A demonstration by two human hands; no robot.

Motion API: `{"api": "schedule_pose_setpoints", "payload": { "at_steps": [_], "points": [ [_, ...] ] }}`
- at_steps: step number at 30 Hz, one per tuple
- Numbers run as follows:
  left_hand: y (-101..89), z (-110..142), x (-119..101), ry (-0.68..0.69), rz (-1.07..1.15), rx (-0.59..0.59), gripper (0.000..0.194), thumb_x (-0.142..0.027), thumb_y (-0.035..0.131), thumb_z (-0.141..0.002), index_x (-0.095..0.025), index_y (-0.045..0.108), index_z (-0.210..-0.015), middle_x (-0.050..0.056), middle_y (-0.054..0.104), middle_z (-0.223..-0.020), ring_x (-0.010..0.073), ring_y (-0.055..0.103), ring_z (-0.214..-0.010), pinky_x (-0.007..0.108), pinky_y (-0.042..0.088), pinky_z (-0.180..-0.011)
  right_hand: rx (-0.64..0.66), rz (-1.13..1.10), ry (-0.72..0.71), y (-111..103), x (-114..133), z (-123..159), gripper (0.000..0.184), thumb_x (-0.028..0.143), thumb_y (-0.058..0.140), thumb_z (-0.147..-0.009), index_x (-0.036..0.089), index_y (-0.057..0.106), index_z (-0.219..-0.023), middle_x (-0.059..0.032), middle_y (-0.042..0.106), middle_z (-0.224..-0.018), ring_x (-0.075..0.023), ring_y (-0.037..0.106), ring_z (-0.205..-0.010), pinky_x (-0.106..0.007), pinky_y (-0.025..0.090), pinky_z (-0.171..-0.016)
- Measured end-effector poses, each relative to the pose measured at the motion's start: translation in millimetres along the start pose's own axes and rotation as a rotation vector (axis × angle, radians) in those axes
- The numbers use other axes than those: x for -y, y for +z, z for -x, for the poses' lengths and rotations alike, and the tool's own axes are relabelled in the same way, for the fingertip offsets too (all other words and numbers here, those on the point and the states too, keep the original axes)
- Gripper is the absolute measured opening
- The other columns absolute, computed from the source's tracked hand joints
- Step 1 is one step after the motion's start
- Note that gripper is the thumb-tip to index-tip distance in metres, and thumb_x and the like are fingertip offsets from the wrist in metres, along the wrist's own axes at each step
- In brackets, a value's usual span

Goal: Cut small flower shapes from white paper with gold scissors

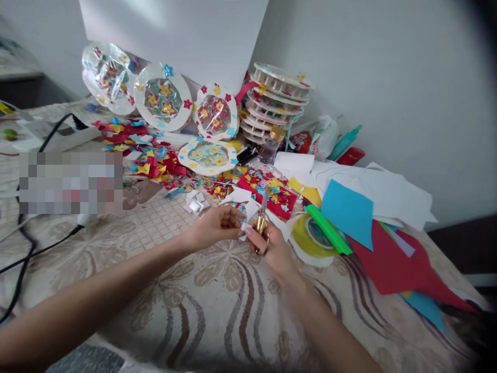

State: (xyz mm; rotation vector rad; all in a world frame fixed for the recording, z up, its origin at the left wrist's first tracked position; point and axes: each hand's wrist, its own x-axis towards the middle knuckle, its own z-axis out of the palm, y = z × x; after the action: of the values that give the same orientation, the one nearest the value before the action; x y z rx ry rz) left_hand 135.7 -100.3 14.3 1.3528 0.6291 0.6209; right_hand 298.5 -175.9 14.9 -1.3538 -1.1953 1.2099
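In the middle of the head view, my left hand [215,226] is closed in a pinch at a small white piece [245,228], which looks like foam or paper. My right hand [275,247] is closed around gold-handled scissors [261,225], their blades pointing away from me. Its thumb also meets the white piece, so both hands touch it. Just left of the fingers lies a little pile of white squares [196,202]. Beyond the scissors, a red sheet [286,206] carries small coloured paper scraps.
White discs with star decorations [163,97] lean at the back, beside a stacked tier of rings [276,103]. A tape roll [319,231], a green cutter [329,229], blue paper [347,213] and red paper [382,267] lie right. Black cables [27,243] cross the left side.
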Motion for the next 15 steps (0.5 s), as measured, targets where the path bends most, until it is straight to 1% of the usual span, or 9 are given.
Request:
{"api": "schedule_pose_setpoints", "payload": {
  "at_steps": [2,4,8,10,12,15],
  "points": [
    [3.6,-0.3,2.6,-0.017,0.026,-0.066,0.034,-0.025,0.076,-0.065,-0.012,0.059,-0.091,0.002,0.063,-0.075,0.0109,0.059,-0.068,0.024,0.047,-0.064,-0.076,-0.033,-0.014,2.3,-3.0,-1.4,0.023,0.041,0.062,-0.08,0.02,0.054,-0.08,0.0069,0.049,-0.051,-0.0088,0.043,-0.047,-0.021,0.032,-0.047],
    [9.2,0.5,5.6,-0.048,0.056,-0.095,0.031,-0.029,0.076,-0.066,-0.012,0.06,-0.086,0.003,0.064,-0.077,0.0118,0.06,-0.069,0.025,0.047,-0.066,-0.138,-0.081,-0.023,4.6,-7.0,-3.1,0.024,0.043,0.063,-0.079,0.02,0.054,-0.081,0.0067,0.049,-0.053,-0.0094,0.043,-0.047,-0.022,0.032,-0.047],
    [19.9,4.3,10.4,-0.098,0.097,-0.126,0.029,-0.032,0.078,-0.063,-0.013,0.06,-0.075,0.002,0.064,-0.068,0.0113,0.058,-0.063,0.024,0.045,-0.062,-0.186,-0.147,-0.042,8.6,-11.3,-4.2,0.025,0.044,0.063,-0.079,0.02,0.056,-0.081,0.0058,0.049,-0.054,-0.01,0.043,-0.048,-0.023,0.032,-0.047],
    [21.3,5.4,10.5,-0.088,0.135,-0.147,0.029,-0.033,0.079,-0.062,-0.013,0.06,-0.072,0.001,0.064,-0.064,0.011,0.058,-0.062,0.023,0.045,-0.062,-0.178,-0.146,-0.044,8.4,-10.5,-3.9,0.025,0.044,0.063,-0.08,0.02,0.055,-0.082,0.0058,0.048,-0.054,-0.0096,0.042,-0.048,-0.023,0.031,-0.046],
    [19.2,5.1,8.3,-0.089,0.169,-0.142,0.028,-0.033,0.079,-0.063,-0.013,0.061,-0.071,0.001,0.064,-0.064,0.0108,0.059,-0.062,0.022,0.045,-0.062,-0.144,-0.125,-0.061,4.6,-9.4,-3.7,0.027,0.046,0.06,-0.082,0.02,0.055,-0.083,0.0055,0.048,-0.056,-0.0091,0.042,-0.048,-0.022,0.031,-0.047],
    [11.6,3.4,1.3,-0.132,0.205,-0.111,0.03,-0.033,0.079,-0.063,-0.012,0.061,-0.072,0.002,0.066,-0.065,0.0106,0.06,-0.062,0.022,0.046,-0.061,-0.014,-0.052,-0.104,-9.6,-9.5,-3.0,0.037,0.056,0.05,-0.085,0.019,0.052,-0.087,0.0045,0.045,-0.061,-0.0094,0.043,-0.05,-0.023,0.033,-0.048]
  ]
}}
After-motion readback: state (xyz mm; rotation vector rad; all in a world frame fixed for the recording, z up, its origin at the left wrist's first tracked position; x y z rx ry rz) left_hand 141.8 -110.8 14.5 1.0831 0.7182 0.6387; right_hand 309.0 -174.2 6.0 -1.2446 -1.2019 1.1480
